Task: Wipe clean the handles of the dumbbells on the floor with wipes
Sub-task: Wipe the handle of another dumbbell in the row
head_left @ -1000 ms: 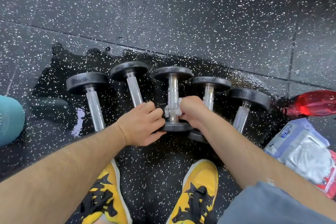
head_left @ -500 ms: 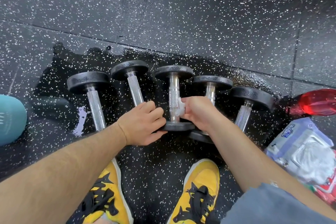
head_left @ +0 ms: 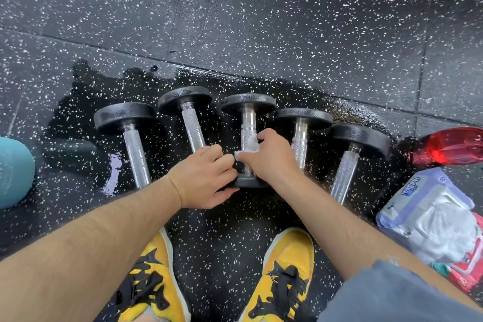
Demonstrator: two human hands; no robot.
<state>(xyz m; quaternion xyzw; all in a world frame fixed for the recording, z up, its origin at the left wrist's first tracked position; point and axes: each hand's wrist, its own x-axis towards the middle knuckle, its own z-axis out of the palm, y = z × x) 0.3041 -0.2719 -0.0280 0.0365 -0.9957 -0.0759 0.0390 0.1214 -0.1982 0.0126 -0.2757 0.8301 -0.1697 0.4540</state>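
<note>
The middle dumbbell (head_left: 248, 104) lies on the floor (head_left: 261, 21) with its handle (head_left: 247, 123) running from 12 to 6 o'clock, in a row of five. A crumpled white wipe (head_left: 248, 144) is pressed against the knurled steel midway along the handle. The right hand (head_left: 269, 157) pinches the wipe there, fingers curled round the bar from the 3 o'clock side. The left hand (head_left: 206, 178), fingers curled, sits at 7 o'clock against the near head (head_left: 251, 183), apparently gripping it to steady it.

The dumbbell looks rigid, heavy for its size, and apt to roll on its round heads, so bracing a head while rubbing is sound. The knurling gives grip but could snag and tear the soft, damp wipe. The floor under the row is a wet patch (head_left: 86, 102), so the heads may slide.

Two dumbbells lie toward 9 o'clock (head_left: 125, 115) (head_left: 184, 98) and two toward 3 o'clock (head_left: 303, 115) (head_left: 360, 138). Farther out, a red bottle (head_left: 454, 146) lies at 3 o'clock, an open pack of wipes (head_left: 428, 217) at 4, yellow shoes (head_left: 287, 269) at 6, and a teal object (head_left: 13, 170) at 9.
</note>
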